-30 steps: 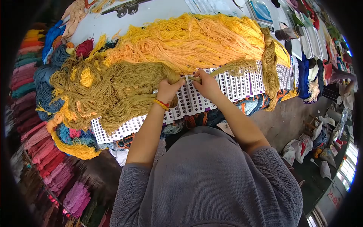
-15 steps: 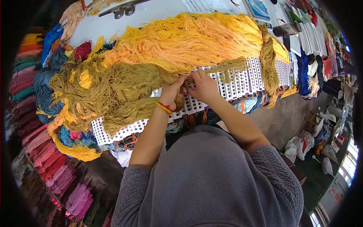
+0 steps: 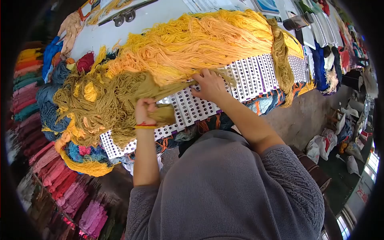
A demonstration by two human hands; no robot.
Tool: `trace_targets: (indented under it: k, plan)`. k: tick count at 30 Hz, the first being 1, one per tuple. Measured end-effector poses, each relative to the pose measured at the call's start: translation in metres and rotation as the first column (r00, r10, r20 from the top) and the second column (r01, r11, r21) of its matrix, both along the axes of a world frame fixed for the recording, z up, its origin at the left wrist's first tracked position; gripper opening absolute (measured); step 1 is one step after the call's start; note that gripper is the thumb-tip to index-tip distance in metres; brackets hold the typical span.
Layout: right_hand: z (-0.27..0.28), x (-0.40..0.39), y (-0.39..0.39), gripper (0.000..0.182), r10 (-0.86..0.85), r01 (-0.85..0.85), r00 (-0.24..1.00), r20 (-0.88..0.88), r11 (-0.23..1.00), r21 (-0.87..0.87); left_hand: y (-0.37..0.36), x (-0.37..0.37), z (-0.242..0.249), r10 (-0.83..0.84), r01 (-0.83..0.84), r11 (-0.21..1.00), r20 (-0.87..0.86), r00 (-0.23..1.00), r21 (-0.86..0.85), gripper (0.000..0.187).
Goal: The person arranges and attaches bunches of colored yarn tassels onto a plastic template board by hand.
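Olive-green yarn (image 3: 108, 100) lies in a loose heap over the left part of the work surface. My left hand (image 3: 145, 112) is closed on a bundle of this yarn near its right edge, slightly blurred. A strand of the yarn stretches right to my right hand (image 3: 210, 85), whose fingers are closed on it. Under and beside my hands are white perforated strips (image 3: 248, 78) with rows of dark holes. Yellow and peach yarn (image 3: 192, 40) spreads behind them. Another olive skein (image 3: 281, 60) hangs over the strips at the right.
A large metal clip (image 3: 125, 17) and a dark cylindrical jar (image 3: 298, 21) are on the white table (image 3: 94, 34). Coloured skeins (image 3: 60, 176) line the left side. Plastic bags (image 3: 322, 146) lie on the floor at the right.
My left hand has moved left and down, away from my right hand, pulling the olive yarn with it. My right hand has shifted slightly left and up.
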State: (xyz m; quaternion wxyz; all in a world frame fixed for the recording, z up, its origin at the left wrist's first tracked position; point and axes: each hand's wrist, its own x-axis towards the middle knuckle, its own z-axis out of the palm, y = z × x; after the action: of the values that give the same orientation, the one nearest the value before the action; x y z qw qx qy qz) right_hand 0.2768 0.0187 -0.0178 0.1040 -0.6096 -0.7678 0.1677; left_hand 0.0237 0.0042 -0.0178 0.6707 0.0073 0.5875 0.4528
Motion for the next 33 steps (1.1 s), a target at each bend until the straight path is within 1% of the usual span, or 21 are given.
trace_targets:
  k: [3,4,5,6,8,10,11,12,13,14,15,16,18,19,20,22,25,27,30,31,33]
  plan:
    - [-0.003,-0.001,0.001,0.038,0.003,-0.002,1.0,0.012,1.0,-0.015,0.011,-0.08,0.019,0.06,-0.054,0.997,-0.127,0.99,0.053,0.009]
    - [-0.005,0.0,0.001,0.039,0.003,-0.003,1.0,0.004,1.0,-0.014,0.016,-0.118,0.019,0.108,-0.079,0.986,-0.204,0.973,0.147,0.011]
    - [-0.006,0.001,0.001,0.039,0.004,-0.004,1.0,-0.003,1.0,-0.014,0.029,-0.136,0.044,0.28,-0.231,0.948,-0.229,0.932,0.219,0.013]
    - [-0.005,0.001,0.0,0.039,0.007,-0.007,1.0,-0.007,1.0,-0.009,0.036,-0.177,0.067,0.098,0.01,0.922,-0.259,0.961,0.387,0.016]
    - [-0.001,0.001,0.001,0.041,0.009,-0.008,1.0,0.011,0.998,-0.058,0.055,-0.226,0.096,0.348,-0.211,0.928,-0.512,0.785,0.307,0.019]
    - [0.008,0.002,0.003,0.04,-0.011,0.01,1.0,-0.016,0.995,-0.103,0.061,-0.27,0.098,0.297,-0.187,0.954,-0.659,0.691,0.234,0.023]
    - [0.014,0.003,0.002,0.04,-0.034,0.028,0.999,-0.039,0.987,-0.161,0.066,-0.31,0.073,0.028,0.06,0.994,-0.736,0.677,0.094,0.026]
    - [0.023,0.005,0.002,0.038,-0.052,0.034,0.995,-0.084,0.981,-0.193,0.053,-0.239,0.094,0.037,0.057,0.993,-0.738,0.674,0.102,0.026]
    - [0.029,0.004,0.001,0.038,-0.045,0.028,0.995,-0.088,0.983,-0.184,0.049,-0.157,0.116,0.055,0.039,0.98,-0.459,0.887,0.193,0.03]
    - [0.035,0.002,-0.001,0.038,-0.079,0.034,0.975,-0.208,0.977,-0.21,0.046,-0.145,0.103,-0.383,0.398,0.901,-0.115,0.916,0.173,0.033]
    - [0.042,0.001,-0.003,0.039,-0.115,0.039,0.94,-0.321,0.971,-0.234,0.041,-0.062,0.12,-0.297,0.324,0.945,-0.302,0.906,0.043,0.035]
    - [0.05,-0.001,-0.006,0.032,-0.151,0.028,0.866,-0.477,0.967,-0.255,0.033,-0.014,0.101,-0.389,0.469,0.831,-0.29,0.874,0.299,0.038]
    - [0.076,-0.004,-0.011,0.024,-0.22,-0.079,0.707,-0.672,0.92,-0.384,0.025,0.053,0.082,-0.691,0.761,0.599,-0.32,0.649,0.248,0.043]
    - [0.095,-0.001,-0.014,0.018,-0.23,-0.13,0.64,-0.733,0.908,-0.398,0.019,0.093,0.095,-0.674,0.764,0.519,-0.368,0.641,0.383,0.043]
    - [0.095,0.006,-0.016,0.018,-0.222,-0.131,0.643,-0.733,0.911,-0.391,0.015,0.113,0.103,-0.737,0.764,0.569,-0.225,0.638,0.303,0.046]
    - [0.091,0.026,-0.022,0.015,-0.305,-0.017,0.574,-0.76,0.924,-0.383,0.009,0.14,0.136,-0.621,0.515,0.736,0.136,0.772,0.439,0.049]
    - [0.146,0.039,-0.031,0.012,-0.507,-0.049,0.188,-0.841,0.851,-0.523,0.006,0.141,0.15,-0.623,0.452,0.752,0.295,0.724,0.479,0.054]
    - [0.15,0.048,-0.033,0.015,-0.547,-0.078,0.232,-0.805,0.814,-0.575,0.002,0.143,0.161,-0.605,0.419,0.77,0.342,0.719,0.48,0.057]
    - [0.155,0.042,-0.044,0.013,-0.379,-0.011,0.451,-0.808,0.903,-0.43,-0.008,0.148,0.167,-0.642,0.412,0.736,0.359,0.678,0.537,0.058]
    - [0.156,0.04,-0.047,0.013,-0.375,-0.014,0.45,-0.81,0.904,-0.426,-0.012,0.15,0.168,-0.641,0.412,0.735,0.355,0.68,0.539,0.058]
    - [0.158,0.039,-0.051,0.013,-0.3,-0.048,0.55,-0.779,0.92,-0.389,-0.019,0.153,0.169,-0.666,0.481,0.691,0.215,0.715,0.54,0.056]
